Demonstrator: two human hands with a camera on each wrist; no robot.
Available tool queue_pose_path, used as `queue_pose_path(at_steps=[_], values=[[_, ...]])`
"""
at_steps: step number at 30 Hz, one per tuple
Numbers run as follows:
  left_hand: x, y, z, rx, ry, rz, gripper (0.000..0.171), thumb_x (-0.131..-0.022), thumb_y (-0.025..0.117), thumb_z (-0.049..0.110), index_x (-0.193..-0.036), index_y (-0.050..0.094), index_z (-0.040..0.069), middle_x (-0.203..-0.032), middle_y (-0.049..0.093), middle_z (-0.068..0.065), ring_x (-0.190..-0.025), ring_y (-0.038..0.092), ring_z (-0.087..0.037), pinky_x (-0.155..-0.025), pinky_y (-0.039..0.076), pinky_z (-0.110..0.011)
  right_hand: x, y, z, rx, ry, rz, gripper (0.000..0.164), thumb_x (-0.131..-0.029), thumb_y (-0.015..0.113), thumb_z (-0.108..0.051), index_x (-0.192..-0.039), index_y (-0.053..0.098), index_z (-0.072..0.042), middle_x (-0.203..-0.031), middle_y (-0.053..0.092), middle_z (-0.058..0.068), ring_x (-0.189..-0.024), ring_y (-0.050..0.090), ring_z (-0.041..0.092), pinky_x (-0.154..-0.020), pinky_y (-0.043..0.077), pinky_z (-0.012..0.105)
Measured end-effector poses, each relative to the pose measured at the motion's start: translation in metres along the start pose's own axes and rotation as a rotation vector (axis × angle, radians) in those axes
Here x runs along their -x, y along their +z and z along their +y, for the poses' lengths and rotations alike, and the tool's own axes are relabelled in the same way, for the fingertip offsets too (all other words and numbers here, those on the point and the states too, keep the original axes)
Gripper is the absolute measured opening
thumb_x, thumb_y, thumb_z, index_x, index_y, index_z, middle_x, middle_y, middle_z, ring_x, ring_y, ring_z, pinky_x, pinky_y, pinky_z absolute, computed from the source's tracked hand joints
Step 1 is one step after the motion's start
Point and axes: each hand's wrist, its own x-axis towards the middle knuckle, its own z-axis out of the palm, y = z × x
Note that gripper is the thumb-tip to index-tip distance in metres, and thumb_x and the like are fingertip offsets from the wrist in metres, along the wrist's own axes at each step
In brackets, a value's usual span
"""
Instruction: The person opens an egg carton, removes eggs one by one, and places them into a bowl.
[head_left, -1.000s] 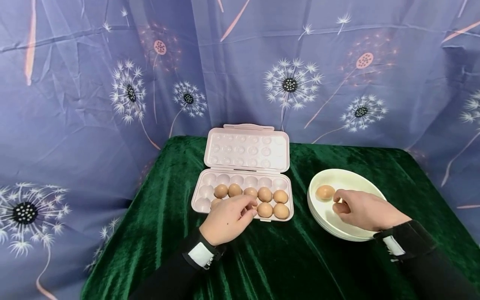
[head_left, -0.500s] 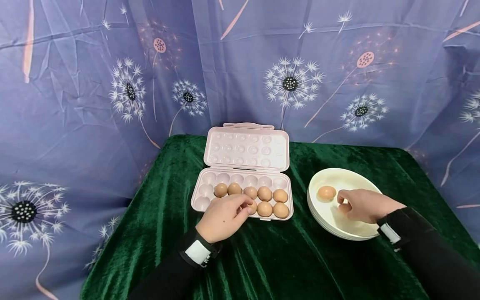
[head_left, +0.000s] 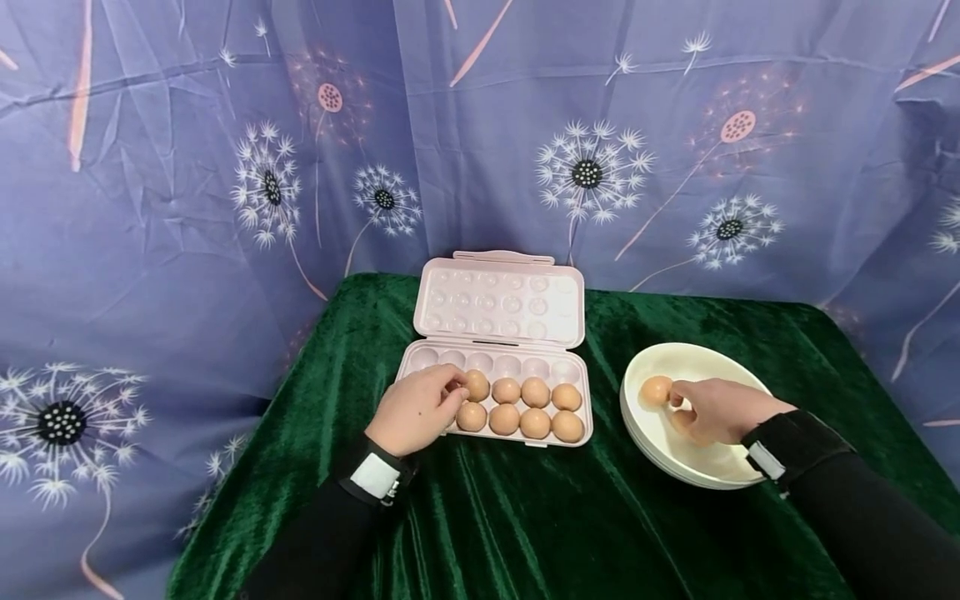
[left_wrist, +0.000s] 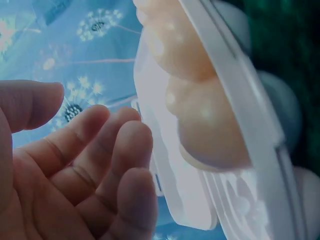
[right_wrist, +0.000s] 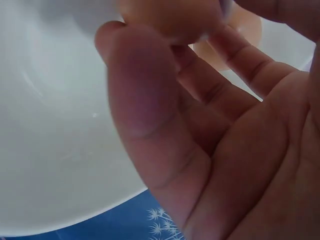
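My left hand (head_left: 420, 408) hovers over the left end of the pink egg box (head_left: 586, 417), its fingers loosely bent beside a brown egg (head_left: 477, 386). The left wrist view shows a gap between the fingertips and the eggs (left_wrist: 212, 125), with nothing in the palm. Over in the cream bowl (head_left: 637, 433), my right hand (head_left: 720, 410) pinches an egg (right_wrist: 170, 17) between thumb and fingers. Another egg (right_wrist: 245, 30) shows behind those fingers. Seen from the head, one egg (head_left: 656, 391) lies at the right fingertips.
The box's lid (head_left: 498, 300) stands open at the back. Two rows hold brown eggs; the back row's cups (head_left: 507, 365) are bare. Green velvet cloth (head_left: 525, 517) covers the table. A purple dandelion-print curtain (head_left: 480, 125) hangs behind and to the left.
My left hand has moved left along the egg box, uncovering more front-row eggs. The right hand has stayed in the bowl, its fingertips closing in on the egg. The head view has shifted slightly.
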Motion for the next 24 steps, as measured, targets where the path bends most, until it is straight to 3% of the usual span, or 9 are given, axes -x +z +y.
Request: queue_pose_path(at_steps=[5,9,15,24], values=[[-0.003,-0.001,-0.010,-0.007,-0.046,-0.028,0.015,-0.099,0.064,0.026,-0.110,0.072,0.018,-0.087,0.066,0.012,-0.075,0.062,-0.008,-0.066,0.051,-0.036,0.007,-0.008,-0.005,-0.010,0.044,-0.022,0.021,-0.097,0.065,-0.019,-0.117,0.063,-0.011,-0.096,0.062,-0.001,-0.080,0.055,0.015,-0.071,0.043,0.035],[-0.004,-0.001,-0.015,-0.036,-0.061,-0.028,0.015,-0.099,0.065,0.027,-0.109,0.072,0.019,-0.093,0.064,0.006,-0.077,0.061,-0.012,-0.066,0.051,-0.037,0.017,-0.020,-0.020,0.048,0.057,0.042,0.026,-0.094,0.071,-0.024,-0.118,0.065,-0.017,-0.108,0.065,-0.001,-0.085,0.058,0.013,-0.071,0.046,0.037],[-0.010,0.002,-0.022,-0.129,-0.072,-0.030,0.018,-0.098,0.066,0.029,-0.110,0.071,0.018,-0.096,0.055,0.001,-0.079,0.057,-0.014,-0.063,0.049,-0.037,0.027,-0.026,-0.060,0.134,-0.076,0.257,0.023,-0.092,0.073,-0.022,-0.114,0.066,-0.023,-0.109,0.063,-0.008,-0.082,0.060,0.005,-0.067,0.050,0.031],[-0.018,0.013,-0.029,-0.210,-0.068,-0.079,0.029,-0.096,0.069,0.028,-0.123,0.070,0.018,-0.103,0.060,-0.002,-0.088,0.061,-0.020,-0.067,0.052,-0.041,0.014,-0.006,-0.107,0.104,-0.219,0.339,0.022,-0.094,0.072,-0.025,-0.115,0.066,-0.028,-0.107,0.060,-0.013,-0.080,0.056,-0.002,-0.070,0.052,0.029]])
